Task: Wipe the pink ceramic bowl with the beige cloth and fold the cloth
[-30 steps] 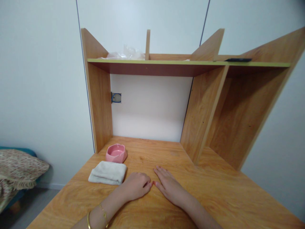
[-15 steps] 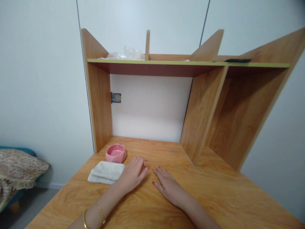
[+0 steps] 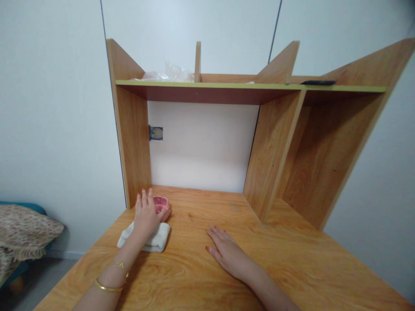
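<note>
My left hand (image 3: 146,214) is over the left part of a pink faceted ashtray (image 3: 164,204). Its fingers are stretched out and spread beyond the ashtray's left side, while the thumb lies at the front right of it. I cannot tell whether the fingers touch it. A folded whitish cloth (image 3: 161,237) lies in front of the ashtray, partly hidden under my left wrist. My right hand (image 3: 228,250) rests flat on the wooden desk (image 3: 194,276), fingers extended, holding nothing.
A wooden shelf unit (image 3: 272,155) stands at the back of the desk. Clear plastic wrap (image 3: 170,73) and a flat dark object (image 3: 317,82) lie on its upper shelf. An open socket box (image 3: 156,133) shows in the wall. Patterned fabric (image 3: 29,229) is at the far left.
My left hand has moved left and away from me, from beside the cloth to the ashtray, and its fingers have spread. My right hand stays in place. The view has shifted slightly.
</note>
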A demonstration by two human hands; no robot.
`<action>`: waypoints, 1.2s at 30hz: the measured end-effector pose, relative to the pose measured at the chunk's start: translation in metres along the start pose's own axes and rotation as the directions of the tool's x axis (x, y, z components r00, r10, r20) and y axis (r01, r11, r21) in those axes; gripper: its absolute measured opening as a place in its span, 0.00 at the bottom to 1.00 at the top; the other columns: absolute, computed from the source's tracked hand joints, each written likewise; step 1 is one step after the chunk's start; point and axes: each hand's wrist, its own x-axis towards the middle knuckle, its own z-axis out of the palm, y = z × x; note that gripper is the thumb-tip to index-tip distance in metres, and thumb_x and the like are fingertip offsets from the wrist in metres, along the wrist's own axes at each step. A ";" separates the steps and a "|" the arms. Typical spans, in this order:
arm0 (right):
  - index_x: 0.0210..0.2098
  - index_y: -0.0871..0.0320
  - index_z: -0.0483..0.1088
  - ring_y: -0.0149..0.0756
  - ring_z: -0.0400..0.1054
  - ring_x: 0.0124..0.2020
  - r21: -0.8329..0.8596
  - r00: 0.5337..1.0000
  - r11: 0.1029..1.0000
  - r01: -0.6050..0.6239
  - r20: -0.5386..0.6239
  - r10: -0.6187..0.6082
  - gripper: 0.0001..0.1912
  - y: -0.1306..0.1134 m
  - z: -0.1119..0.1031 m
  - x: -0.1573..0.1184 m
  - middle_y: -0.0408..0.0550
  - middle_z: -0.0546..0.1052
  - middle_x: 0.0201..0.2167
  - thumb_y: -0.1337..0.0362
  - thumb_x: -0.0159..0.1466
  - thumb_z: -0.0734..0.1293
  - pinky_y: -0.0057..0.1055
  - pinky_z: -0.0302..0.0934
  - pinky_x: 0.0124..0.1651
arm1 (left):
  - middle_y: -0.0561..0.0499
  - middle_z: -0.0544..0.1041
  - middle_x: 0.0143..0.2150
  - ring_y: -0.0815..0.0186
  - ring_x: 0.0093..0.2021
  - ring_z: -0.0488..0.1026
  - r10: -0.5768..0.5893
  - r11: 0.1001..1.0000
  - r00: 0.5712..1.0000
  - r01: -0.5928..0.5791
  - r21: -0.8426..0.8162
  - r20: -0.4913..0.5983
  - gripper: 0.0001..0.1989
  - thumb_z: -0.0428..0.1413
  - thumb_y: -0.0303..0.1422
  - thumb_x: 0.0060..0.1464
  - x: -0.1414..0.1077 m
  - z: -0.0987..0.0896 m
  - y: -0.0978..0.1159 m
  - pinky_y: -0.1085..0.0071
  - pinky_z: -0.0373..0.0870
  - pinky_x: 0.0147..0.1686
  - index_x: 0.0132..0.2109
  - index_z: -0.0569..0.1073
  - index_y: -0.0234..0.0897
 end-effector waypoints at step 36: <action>0.58 0.61 0.55 0.46 0.47 0.60 -0.042 0.997 0.996 0.078 -0.021 -0.079 0.27 -0.049 -0.001 0.005 0.54 0.57 0.59 0.56 0.61 0.55 0.44 0.38 0.61 | 0.40 0.67 0.45 0.53 0.47 0.66 -0.130 0.965 0.989 0.143 -0.222 0.073 0.31 0.57 0.42 0.41 0.003 -0.015 0.013 0.61 0.61 0.46 0.50 0.59 0.31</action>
